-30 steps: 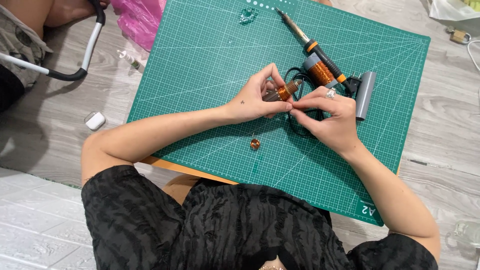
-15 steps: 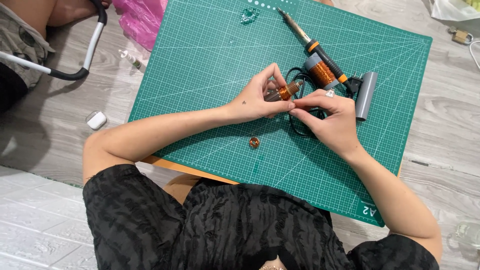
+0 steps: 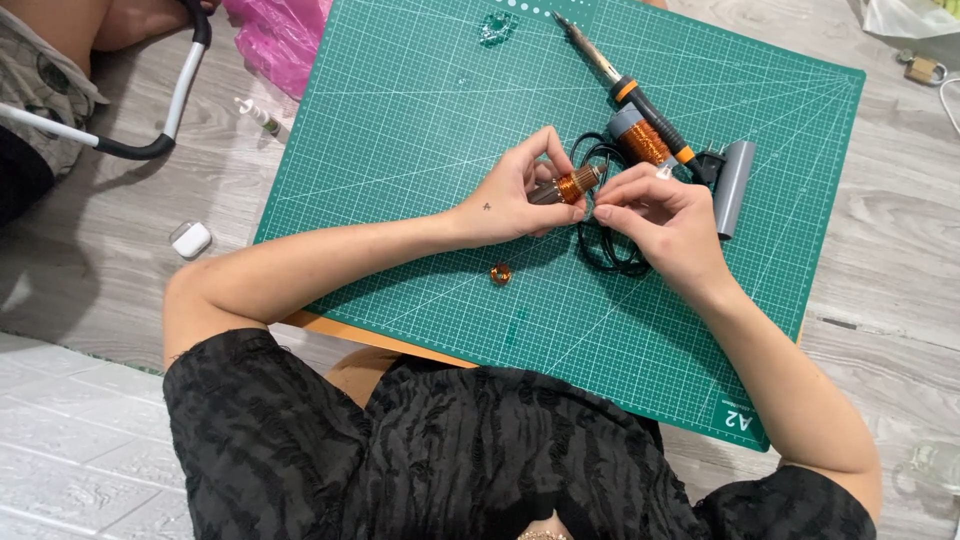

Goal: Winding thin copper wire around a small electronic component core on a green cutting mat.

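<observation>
Fingers [image 3: 540,160] pinch ribbed copper coil [image 3: 572,185] — cylindrical

one head-worn view looks straight down, fairly near, over the green cutting mat [image 3: 420,150].

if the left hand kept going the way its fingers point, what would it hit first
The left hand points toward the right hand, holding a copper-wound coil. It would likely meet the right hand's fingertips first, already almost touching; depth is unclear.
</observation>
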